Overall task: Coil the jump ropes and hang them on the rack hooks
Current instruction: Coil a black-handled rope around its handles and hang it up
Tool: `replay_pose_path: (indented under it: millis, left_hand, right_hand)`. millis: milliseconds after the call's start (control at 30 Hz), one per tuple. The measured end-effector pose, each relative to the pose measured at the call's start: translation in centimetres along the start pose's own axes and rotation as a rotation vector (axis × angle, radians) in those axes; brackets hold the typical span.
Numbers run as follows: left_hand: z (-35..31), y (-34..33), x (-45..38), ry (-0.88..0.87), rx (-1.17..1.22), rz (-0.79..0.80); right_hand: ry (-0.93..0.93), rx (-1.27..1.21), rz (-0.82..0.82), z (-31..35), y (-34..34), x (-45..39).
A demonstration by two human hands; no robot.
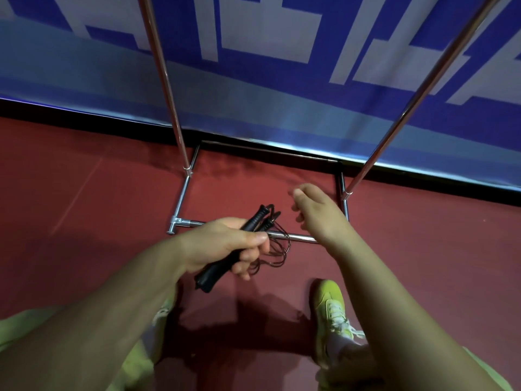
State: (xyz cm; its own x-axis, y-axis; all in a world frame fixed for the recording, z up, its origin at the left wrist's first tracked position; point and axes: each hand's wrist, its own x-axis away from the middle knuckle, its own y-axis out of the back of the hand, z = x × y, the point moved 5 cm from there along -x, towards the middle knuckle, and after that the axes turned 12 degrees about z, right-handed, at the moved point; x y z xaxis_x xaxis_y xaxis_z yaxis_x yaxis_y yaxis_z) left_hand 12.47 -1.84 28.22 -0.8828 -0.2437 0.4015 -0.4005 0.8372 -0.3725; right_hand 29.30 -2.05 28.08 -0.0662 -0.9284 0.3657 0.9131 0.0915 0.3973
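Two uprights of the rack (pixel 166 80) run out of the top of the frame, so its hooks and any top rail are cut off and you cannot see where a rope would hang. Your left shoe (pixel 162 311) is almost wholly hidden behind your left forearm; only a pale sliver shows. The thin cord of the jump rope (pixel 277 249) is dark against the red floor (pixel 84 193) and hard to count loop by loop.

Your left hand (pixel 225 244) is stretched forward over the rack's near base bar (pixel 298 237), palm turned inward, its fingers (pixel 251 238) wrapped tight around both black handles (pixel 222 263) held together. The handles slant from lower left to upper right, and the coiled cord hangs off them to the right, just over the bar.

Your right hand (pixel 318 213) hovers just beside the coil, apart from it, holding nothing; its fingers are loosely curled and partly blurred. Your right shoe (pixel 331 309), yellow-green with white laces, stands on the floor below it.
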Motion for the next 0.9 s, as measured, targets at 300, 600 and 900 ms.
replay_pose_path:
  millis: [300,600,900]
  left_hand:
    - [-1.0,0.7,-1.2,0.138,0.114,0.076]
    - [-0.8,1.2,-1.7,0.106,0.143,0.074]
    - [-2.9,4.1,-0.6,-0.304,0.594,0.277]
  right_hand:
    - [0.222,-0.218,0.35,1.8,-1.3,0.4]
    - [0.1,-0.15,0.324,0.8,-1.1,0.2]
    - [0.053,-0.179,0.441,0.8,-3.7,-0.8]
